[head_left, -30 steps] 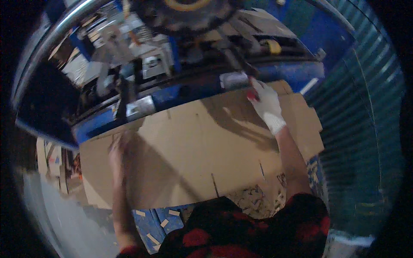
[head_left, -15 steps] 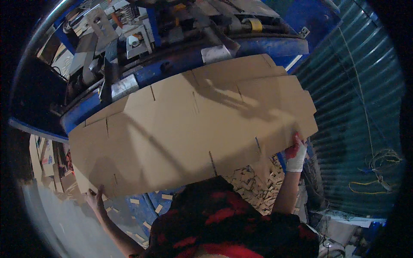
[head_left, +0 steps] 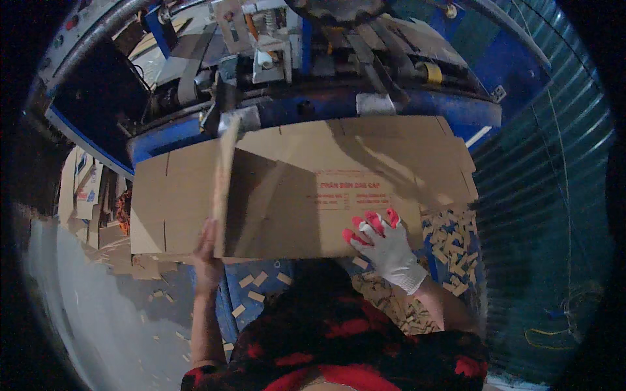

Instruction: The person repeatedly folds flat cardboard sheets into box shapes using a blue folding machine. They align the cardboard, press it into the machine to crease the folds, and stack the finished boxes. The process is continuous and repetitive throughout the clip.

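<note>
Beside the blue machine [head_left: 450, 109], the left hand [head_left: 208, 255] touches the cardboard [head_left: 277, 218], fingers unclear; the right hand [head_left: 389, 251] lies over it, fingers spread.

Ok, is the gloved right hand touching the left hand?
Apart. The head view shows the gloved right hand and the left hand separated by printed cardboard.

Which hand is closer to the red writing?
Right: the right hand is just below the red writing; the left hand is farther away, off to the left.
</note>
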